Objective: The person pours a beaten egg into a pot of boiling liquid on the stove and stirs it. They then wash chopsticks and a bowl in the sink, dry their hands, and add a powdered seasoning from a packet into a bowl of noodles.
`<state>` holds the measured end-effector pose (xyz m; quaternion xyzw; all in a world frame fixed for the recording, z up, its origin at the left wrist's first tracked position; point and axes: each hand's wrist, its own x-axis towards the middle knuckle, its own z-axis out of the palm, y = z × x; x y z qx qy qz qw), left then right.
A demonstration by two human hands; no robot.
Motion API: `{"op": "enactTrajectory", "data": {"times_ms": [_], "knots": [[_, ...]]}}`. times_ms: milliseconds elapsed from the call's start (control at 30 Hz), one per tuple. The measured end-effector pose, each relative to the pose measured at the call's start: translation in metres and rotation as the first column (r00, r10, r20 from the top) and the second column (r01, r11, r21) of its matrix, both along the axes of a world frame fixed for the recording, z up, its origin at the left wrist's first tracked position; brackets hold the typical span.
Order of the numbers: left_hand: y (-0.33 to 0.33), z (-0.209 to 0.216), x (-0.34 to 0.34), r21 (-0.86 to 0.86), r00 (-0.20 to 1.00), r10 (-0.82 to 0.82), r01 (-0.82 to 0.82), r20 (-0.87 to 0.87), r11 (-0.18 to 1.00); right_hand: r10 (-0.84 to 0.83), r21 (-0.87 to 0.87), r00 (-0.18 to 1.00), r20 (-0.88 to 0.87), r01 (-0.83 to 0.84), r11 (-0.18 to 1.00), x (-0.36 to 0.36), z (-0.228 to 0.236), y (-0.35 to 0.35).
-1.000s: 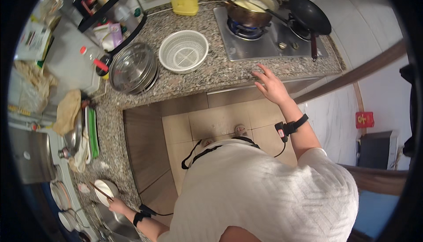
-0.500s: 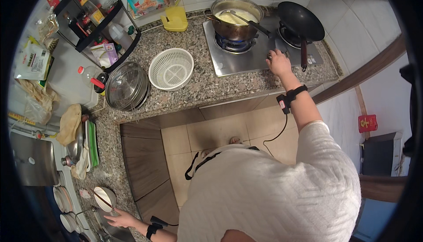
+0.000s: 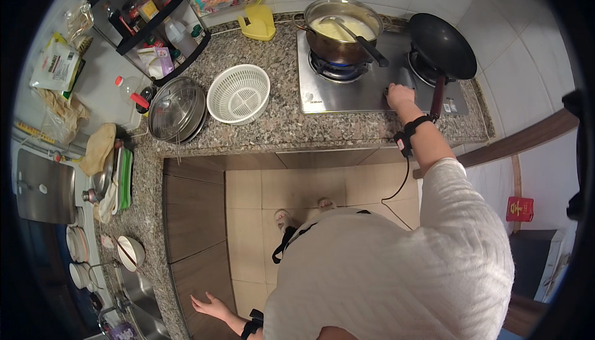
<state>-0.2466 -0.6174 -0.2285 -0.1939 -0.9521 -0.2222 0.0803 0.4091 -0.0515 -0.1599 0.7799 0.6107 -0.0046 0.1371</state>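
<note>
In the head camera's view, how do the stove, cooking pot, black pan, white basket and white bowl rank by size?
Largest to smallest, as they look:
1. Stove
2. Cooking pot and black pan, too close to rank
3. White basket
4. White bowl

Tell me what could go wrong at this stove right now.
The pot stands over a blue flame, so its pale contents might boil over. The utensil's black handle sticks out past the pot's rim, where an arm could knock it. The pan's handle juts toward the front, close to the right hand, which might bump it when pulling back.
</note>
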Motion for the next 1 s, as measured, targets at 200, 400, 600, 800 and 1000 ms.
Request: {"op": "enactTrajectory", "data": {"times_ms": [200,400,600,800,1000], "knots": [[-0.005,0.004,0.032,0.096,0.993,0.007,-0.018,0.114,0.995,0.072,0.017,0.997,-0.013,-0.072,0.997,0.011,-0.012,0.015],[0.027,0.012,0.037,0.148,0.989,-0.139,0.132,0.044,0.98,0.1,-0.009,0.995,0.03,-0.1,0.995,0.011,-0.005,0.021],[0.042,0.038,0.053,0.14,0.985,-0.166,0.158,0.053,0.977,0.066,-0.053,0.996,0.06,-0.063,0.997,0.006,0.006,0.019],[0.028,0.043,0.058,0.101,0.987,-0.163,0.163,-0.006,0.982,0.06,-0.027,0.997,0.058,-0.059,0.998,0.002,0.006,0.019],[0.004,0.03,0.064,0.094,0.983,-0.182,0.185,-0.035,0.978,0.092,-0.03,0.991,0.094,-0.089,0.996,0.001,0.003,0.019]]}}
